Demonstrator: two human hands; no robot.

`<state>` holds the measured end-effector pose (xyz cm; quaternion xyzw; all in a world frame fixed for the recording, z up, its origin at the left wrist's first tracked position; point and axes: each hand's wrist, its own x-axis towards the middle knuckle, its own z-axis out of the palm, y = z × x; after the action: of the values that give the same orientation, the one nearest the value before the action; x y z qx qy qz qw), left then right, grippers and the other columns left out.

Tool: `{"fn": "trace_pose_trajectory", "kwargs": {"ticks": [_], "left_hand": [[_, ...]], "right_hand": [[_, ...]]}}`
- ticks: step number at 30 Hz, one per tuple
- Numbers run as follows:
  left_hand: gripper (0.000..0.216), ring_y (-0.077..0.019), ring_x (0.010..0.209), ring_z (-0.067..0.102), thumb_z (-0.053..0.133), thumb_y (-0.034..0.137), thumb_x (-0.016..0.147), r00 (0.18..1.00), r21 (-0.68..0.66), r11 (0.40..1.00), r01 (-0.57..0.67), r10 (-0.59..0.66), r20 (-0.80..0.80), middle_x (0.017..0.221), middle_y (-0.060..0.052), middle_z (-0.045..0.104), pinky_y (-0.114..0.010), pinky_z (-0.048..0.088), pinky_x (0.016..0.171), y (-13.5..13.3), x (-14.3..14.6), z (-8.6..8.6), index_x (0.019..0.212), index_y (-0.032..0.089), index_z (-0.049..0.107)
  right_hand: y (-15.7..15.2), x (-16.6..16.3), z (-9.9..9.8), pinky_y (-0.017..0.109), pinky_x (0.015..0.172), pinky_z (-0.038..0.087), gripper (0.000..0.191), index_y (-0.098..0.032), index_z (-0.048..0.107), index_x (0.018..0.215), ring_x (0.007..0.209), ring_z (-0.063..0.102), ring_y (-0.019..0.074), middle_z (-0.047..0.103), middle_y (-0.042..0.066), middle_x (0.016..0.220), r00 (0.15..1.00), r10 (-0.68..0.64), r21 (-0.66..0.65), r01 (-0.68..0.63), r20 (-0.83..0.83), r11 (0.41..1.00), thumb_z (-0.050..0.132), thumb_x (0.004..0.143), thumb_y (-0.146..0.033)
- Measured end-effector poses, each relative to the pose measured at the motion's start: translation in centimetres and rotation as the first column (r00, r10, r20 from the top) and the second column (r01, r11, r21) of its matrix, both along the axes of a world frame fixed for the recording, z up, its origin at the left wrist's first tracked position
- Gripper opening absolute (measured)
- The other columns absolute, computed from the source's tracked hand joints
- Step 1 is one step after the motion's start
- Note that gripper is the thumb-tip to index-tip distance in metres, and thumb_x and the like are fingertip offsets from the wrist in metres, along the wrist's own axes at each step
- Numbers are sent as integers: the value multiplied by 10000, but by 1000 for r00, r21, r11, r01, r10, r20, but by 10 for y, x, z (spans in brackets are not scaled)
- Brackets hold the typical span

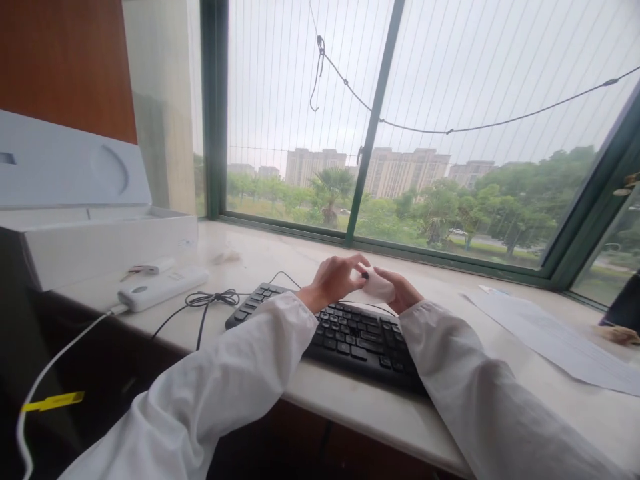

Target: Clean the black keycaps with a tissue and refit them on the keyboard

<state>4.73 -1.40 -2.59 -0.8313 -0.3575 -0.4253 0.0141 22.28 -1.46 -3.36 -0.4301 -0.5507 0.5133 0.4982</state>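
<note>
Above the black keyboard [365, 340], my two hands meet. My left hand [333, 280] is closed, its thumb and fingers pinching a small black piece [365, 275] that looks like a keycap. My right hand [404, 291] is closed around a soft white tissue [381, 288], which lies against the black piece. The palm side of the right hand is hidden. Below my wrists and sleeves the keyboard lies aslant on the pale sill, partly covered by them.
A bundled black cable [213, 299] lies left of the keyboard, beside a white power bank [163, 288] with a white cord. Farther left stands an open white box [110, 243]. Paper sheets [555, 337] lie on the right. The window frame [450, 261] borders the sill [320, 390].
</note>
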Motion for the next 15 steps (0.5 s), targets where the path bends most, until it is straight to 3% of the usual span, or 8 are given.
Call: {"fn": "trace_pose_trajectory", "kwargs": {"ticks": [9, 15], "left_hand": [[347, -177, 896, 683, 698, 261, 751, 1000, -30, 1000, -1, 2, 21, 914, 71, 744, -267, 485, 791, -6, 1, 5, 1086, 304, 616], [311, -160, 818, 689, 710, 238, 735, 997, -33, 999, 39, -36, 69, 920, 57, 745, -238, 483, 724, -4, 1, 4, 1025, 269, 601]], "right_hand": [[3, 6, -4, 314, 744, 542, 380, -131, 658, 1104, 774, 693, 203, 721, 96, 922, 994, 81, -73, -86, -77, 994, 693, 766, -302], [5, 8, -3, 285, 734, 547, 421, -126, 662, 1132, 754, 691, 179, 726, 90, 941, 988, -7, -103, -10, -157, 995, 721, 718, -179]]}}
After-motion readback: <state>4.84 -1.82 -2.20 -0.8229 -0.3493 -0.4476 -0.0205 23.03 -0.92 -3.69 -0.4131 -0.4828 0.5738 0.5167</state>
